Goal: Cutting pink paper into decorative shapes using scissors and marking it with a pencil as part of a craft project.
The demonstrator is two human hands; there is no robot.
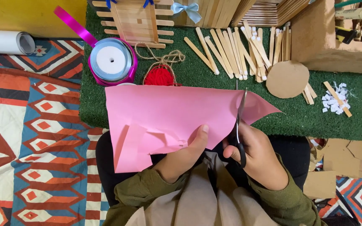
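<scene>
Pink paper, a large thin sheet point(164, 121), is held over the person's lap, its far edge lying above a mat of green artificial grass point(214, 79). The left hand point(185, 157) is closed on the sheet's near edge, thumb on top and fingers hidden underneath. The right hand point(258, 157) is closed through the loops of a pair of black-handled scissors point(239, 125), whose blades stand partly apart around the sheet's right side, pointing away from the person, with a triangular flap of paper to their right.

On the mat beyond the sheet lie a spool of magenta satin ribbon point(112, 60), a ball of red yarn point(160, 75) with brown twine, a row of flat wooden craft sticks point(231, 50), a brown cardboard disc point(287, 78) and a heap of small white scraps point(334, 100). A patterned woven rug point(30, 138) covers the floor on the left.
</scene>
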